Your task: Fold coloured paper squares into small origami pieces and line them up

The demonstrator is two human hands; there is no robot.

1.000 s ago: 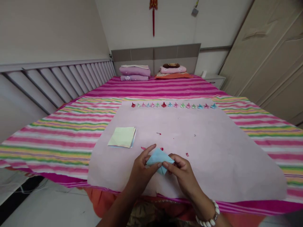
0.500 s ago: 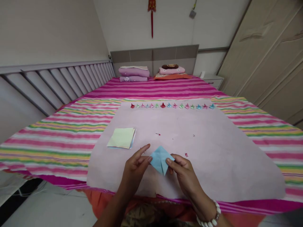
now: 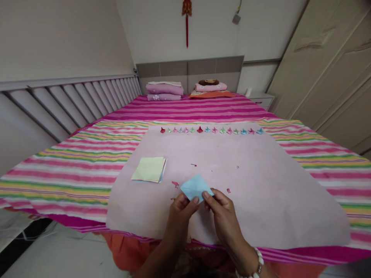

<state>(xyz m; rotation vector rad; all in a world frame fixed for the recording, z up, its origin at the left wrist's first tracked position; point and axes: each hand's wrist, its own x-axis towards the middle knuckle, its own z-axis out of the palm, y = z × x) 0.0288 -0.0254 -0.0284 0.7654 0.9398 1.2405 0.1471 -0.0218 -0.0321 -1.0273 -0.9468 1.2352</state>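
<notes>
A light blue sheet of origami paper (image 3: 196,186), folded into a small diamond, is held just above the pale mat. My left hand (image 3: 182,211) pinches its lower edge with thumb and fingers. At the paper's right corner, my right hand (image 3: 222,208) grips with the thumb on top and the fingers beneath. A white beaded bracelet circles the right wrist. Left of the paper lies a stack of square paper (image 3: 148,169), pale green on top. Folded paper pieces, among them a red one (image 3: 199,129), stand in a row along the mat's far edge.
The pale mat (image 3: 275,200) covers part of a striped bed (image 3: 72,170). Printed marks or scraps, including a pink one (image 3: 175,184), show on the mat. Folded bedding (image 3: 164,89) and a headboard (image 3: 162,69) stand at the back. A slatted rail (image 3: 87,92) runs along the left.
My left hand has moved right and down from the paper's left corner to its lower edge. The paper's lower tip is now folded or hidden, and the paper looks flatter.
</notes>
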